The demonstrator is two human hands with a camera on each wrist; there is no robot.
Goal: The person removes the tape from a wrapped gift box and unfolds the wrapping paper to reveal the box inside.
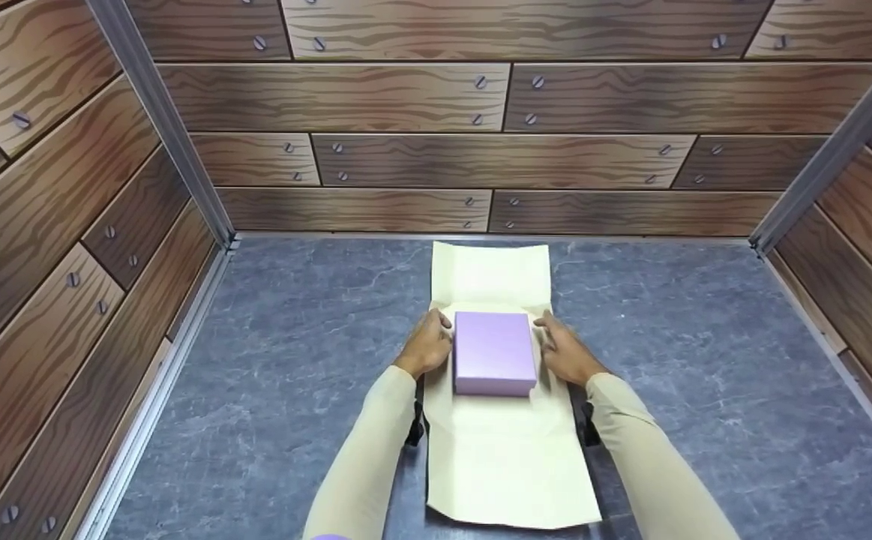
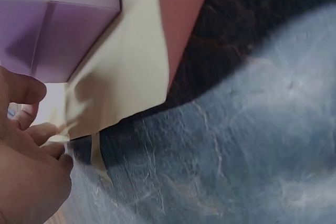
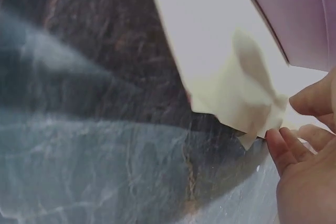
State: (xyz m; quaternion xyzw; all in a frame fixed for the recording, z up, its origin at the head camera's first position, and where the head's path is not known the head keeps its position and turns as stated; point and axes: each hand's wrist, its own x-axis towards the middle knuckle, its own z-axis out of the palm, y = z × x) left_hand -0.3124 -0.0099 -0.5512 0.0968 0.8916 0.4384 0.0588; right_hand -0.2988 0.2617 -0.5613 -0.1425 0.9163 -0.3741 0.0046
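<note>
A light purple box [image 1: 494,349] with a lid rests on a long sheet of cream wrapping paper [image 1: 507,465], which runs beyond it toward the back and the front. At the box's left side, my left hand [image 1: 427,343] grips the paper's edge with curled fingers. My right hand [image 1: 567,352] mirrors it on the other side, its thumb above and its fingers at the edge of the paper. Close up in the right wrist view, the paper [image 3: 220,77] is creased and raised by the fingertips. The left wrist view shows a reddish strip along the paper [image 2: 142,51].
The work surface [image 1: 316,420] is dark blue-grey with a marbled pattern. Wood-patterned panels [image 1: 421,97] stand at the back and both sides, with metal rails [image 1: 181,330] along their edges. Light sleeves cover both forearms, and dark wrist devices [image 1: 415,424] sit beneath.
</note>
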